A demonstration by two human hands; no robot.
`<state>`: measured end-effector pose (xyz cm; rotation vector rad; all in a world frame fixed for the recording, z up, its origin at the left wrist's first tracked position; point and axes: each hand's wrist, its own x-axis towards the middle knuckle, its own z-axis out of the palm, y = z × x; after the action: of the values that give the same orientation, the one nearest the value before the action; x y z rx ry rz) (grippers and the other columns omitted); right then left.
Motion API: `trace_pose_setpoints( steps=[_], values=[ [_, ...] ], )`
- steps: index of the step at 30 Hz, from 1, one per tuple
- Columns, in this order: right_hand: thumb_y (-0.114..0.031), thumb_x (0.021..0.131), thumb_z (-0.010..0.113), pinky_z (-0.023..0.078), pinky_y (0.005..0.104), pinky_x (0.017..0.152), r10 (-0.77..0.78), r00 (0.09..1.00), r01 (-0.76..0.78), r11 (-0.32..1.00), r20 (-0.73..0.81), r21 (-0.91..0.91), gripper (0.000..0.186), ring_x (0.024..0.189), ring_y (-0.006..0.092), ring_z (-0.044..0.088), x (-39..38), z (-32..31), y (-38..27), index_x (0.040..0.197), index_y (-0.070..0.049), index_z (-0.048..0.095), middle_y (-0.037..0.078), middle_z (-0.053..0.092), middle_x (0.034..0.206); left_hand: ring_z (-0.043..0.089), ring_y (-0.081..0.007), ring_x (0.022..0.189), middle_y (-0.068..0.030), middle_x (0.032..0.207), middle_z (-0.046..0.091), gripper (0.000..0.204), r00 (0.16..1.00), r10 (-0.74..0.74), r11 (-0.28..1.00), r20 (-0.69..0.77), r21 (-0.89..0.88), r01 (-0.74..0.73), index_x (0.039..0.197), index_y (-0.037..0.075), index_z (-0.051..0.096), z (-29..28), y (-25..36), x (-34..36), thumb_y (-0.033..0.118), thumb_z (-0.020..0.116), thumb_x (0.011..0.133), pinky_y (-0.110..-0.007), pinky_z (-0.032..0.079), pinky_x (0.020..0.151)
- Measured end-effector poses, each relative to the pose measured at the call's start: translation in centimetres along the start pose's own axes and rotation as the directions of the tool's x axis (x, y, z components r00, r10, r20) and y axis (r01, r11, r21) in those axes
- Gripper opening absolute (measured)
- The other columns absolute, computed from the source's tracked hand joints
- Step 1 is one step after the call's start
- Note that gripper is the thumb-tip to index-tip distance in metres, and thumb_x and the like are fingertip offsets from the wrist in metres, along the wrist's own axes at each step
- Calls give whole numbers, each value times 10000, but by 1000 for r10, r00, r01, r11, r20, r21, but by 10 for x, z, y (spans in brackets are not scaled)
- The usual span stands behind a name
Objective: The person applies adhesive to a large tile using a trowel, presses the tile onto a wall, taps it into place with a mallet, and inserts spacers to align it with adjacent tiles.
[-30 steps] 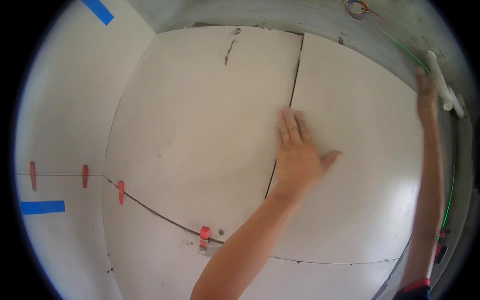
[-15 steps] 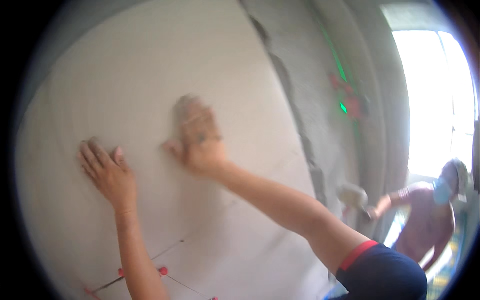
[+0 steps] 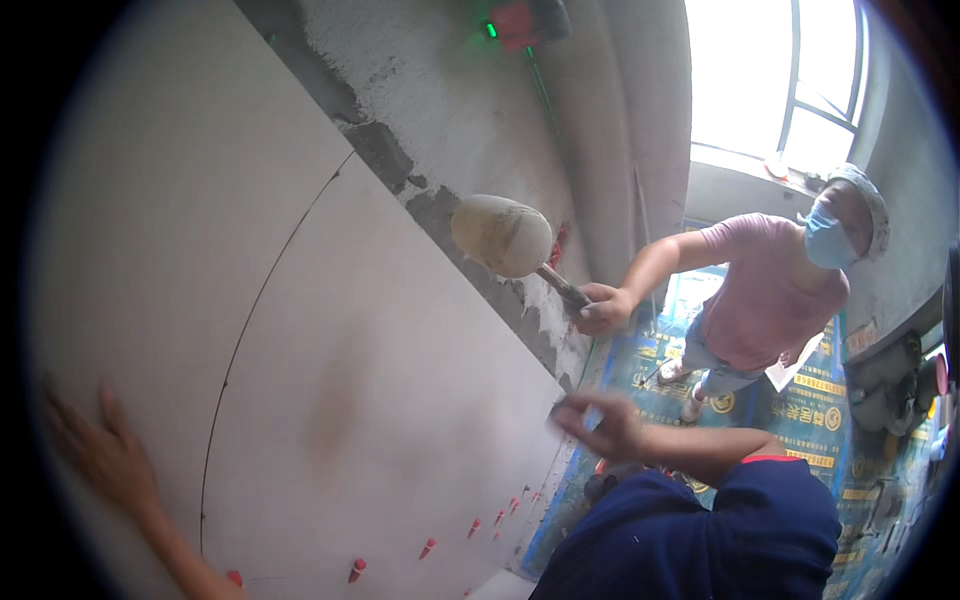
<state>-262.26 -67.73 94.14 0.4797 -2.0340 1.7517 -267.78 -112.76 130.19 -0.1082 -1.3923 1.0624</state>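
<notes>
My left hand point(image 3: 103, 455) lies flat with spread fingers on a large pale wall tile point(image 3: 290, 340), near the left rim of the view. My right hand point(image 3: 605, 425) is off the tile, in the air by its right edge, somewhat blurred. Its fingers are partly bent and I see nothing in them. Just above it, a co-worker's hand point(image 3: 603, 308) grips a mallet point(image 3: 502, 236) by its short handle. The mallet's thick whitish head, smeared with brown, points toward the tile. A thin dark joint point(image 3: 232, 365) curves down across the tiled surface.
Several red levelling wedges point(image 3: 428, 548) stick out along a lower joint. A laser level point(image 3: 530, 22) throws green light at the top, beside rough bare wall point(image 3: 400, 80). The co-worker point(image 3: 765, 290), masked and in a pink shirt, stands on printed floor covering point(image 3: 640, 365) before a bright window point(image 3: 745, 75).
My view has swung to the right and down. My right hand has left the tile and drawn back; my left stays on it. The co-worker's mallet now appears closer.
</notes>
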Motion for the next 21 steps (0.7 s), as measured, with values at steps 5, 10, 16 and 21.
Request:
trace_pose_setpoints(
  steps=[5, 10, 16, 21],
  values=[
    [-331, 872, 705, 493, 483, 777, -129, 988, 61, 822, -80, -567, 517, 989, 403, 602, 81, -34, 38, 1217, -11, 492, 228, 566, 1124, 280, -344, 1443, -163, 1574, 262, 746, 998, -63, 998, -5, 6, 63, 1534, 53, 229, -38, 20, 29, 534, 414, 995, -474, 288, 1163],
    [-388, 960, 586, 472, 523, 725, 372, 915, -262, 840, 154, -475, 406, 848, 423, 626, 134, -19, 40, 1104, -16, 509, 232, 615, 915, 154, -393, 1476, -245, 1585, 146, 815, 985, -104, 987, 140, -107, 119, 1502, -86, 159, -37, 28, 33, 501, 413, 997, -501, 195, 1193],
    [-389, 1018, 475, 470, 469, 660, 60, 982, -34, 989, 179, -147, 357, 738, 362, 628, 146, -23, -17, 999, -33, 502, 201, 596, 793, 142, -408, 1475, -288, 1567, 150, 820, 950, -249, 968, 186, 32, 248, 1479, -124, 178, -27, 58, 47, 475, 452, 989, -514, 169, 1196],
    [-350, 1024, 490, 475, 448, 657, -60, 997, 53, 992, 56, 117, 325, 697, 313, 609, 198, 36, -85, 1071, -28, 475, 196, 580, 736, 146, -401, 1476, -285, 1564, 172, 811, 981, -125, 982, 151, -120, 144, 1471, -132, 205, -18, 89, 96, 458, 474, 984, -506, 181, 1193]
  ],
)
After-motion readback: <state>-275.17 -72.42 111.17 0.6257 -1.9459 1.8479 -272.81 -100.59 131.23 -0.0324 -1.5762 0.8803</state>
